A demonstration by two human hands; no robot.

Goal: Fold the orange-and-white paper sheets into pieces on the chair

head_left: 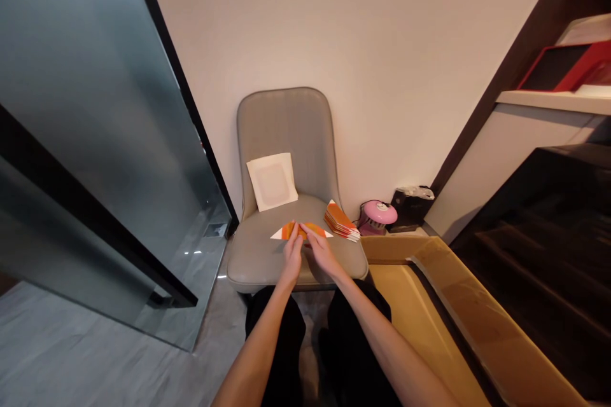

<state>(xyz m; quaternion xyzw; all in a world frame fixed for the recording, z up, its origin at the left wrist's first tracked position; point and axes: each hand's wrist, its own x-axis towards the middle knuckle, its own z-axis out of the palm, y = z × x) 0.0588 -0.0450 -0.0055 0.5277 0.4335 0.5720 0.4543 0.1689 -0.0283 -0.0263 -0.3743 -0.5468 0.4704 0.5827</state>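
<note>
Between my two hands is a folded piece of orange paper with white pointed ends, held just above the seat of a grey chair. My left hand grips it near the middle, thumb on top. Close beside it, my right hand pinches the same paper, its thumb almost meeting the left one. A stack of similar folded orange and white papers lies at the right side of the seat. Against the backrest leans a white square sheet with a paler rounded square on it.
An open cardboard box stands on the right. Behind it are a pink lamp-like device and a black box. A frosted glass door with a dark handle is on the left. A shelf holds red items.
</note>
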